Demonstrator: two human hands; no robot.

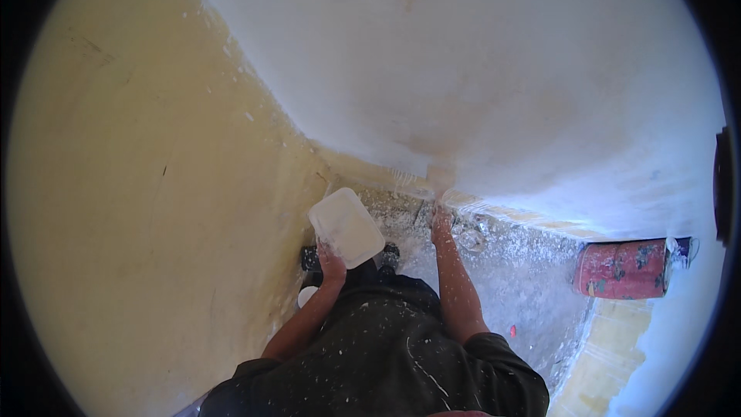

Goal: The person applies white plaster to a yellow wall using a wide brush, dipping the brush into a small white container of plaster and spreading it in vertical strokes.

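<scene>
Two hands at work low in the centre of the frame; left hand (332, 262) closed around the near edge of a flat white board (346, 227), tilted and held just left of centre; right hand (441, 220) stretched to the foot of the white wall (478, 85) at centre, fingers curled as if round a small tool (too blurred and small to tell which, or how tightly gripped). Likely trouble first with that board: held by one edge only, tilted, liable to tip and shed whatever sits on it onto the dark shoes (311, 257) below. Second risk at the wall's base: yellow strip (540, 220) running right of the right hand, easily smeared by a stroke carried too low. Floor (509, 278) at centre right speckled with white spatter, probably slippery underfoot for anyone crouched and leaning forward; red paint-flecked drum (622, 269) lying at right, well apart from both hands, yet apt to roll if nudged. Yellow wall (154, 185) filling the left of the frame, close to the left elbow; stray white marks there a fair risk. Dark shirt (386, 355) at bottom already flecked.
</scene>
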